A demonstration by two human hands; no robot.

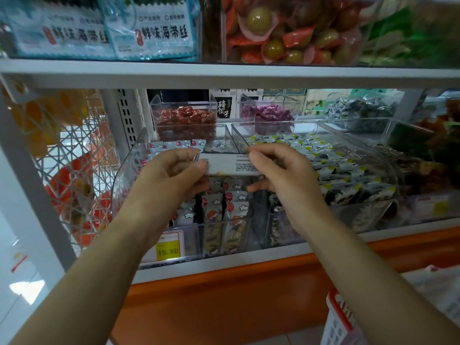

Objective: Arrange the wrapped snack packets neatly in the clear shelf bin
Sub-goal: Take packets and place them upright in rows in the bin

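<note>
Two hands on one wrapped snack packet [227,165], centre frame, white printed back facing the camera. Left hand [171,175] pinching the packet's left end between thumb and curled fingers; right hand [281,175] pinching the right end likewise. Packet held level over the clear shelf bin [127,175], above rows of cloud-and-balloon packets [234,195] standing inside. Yellow price tag [168,250] reading 15.80 at the bin's front, lower centre. Right of it, neighbouring clear bin [240,139] of grey packets with yellow corners. Behind, upper centre, red-wrapped sweets [185,120] and purple-wrapped sweets [267,115] in small bins. Seaweed packs [154,33] top left. Red-and-white basket [341,317] lower right.
</note>
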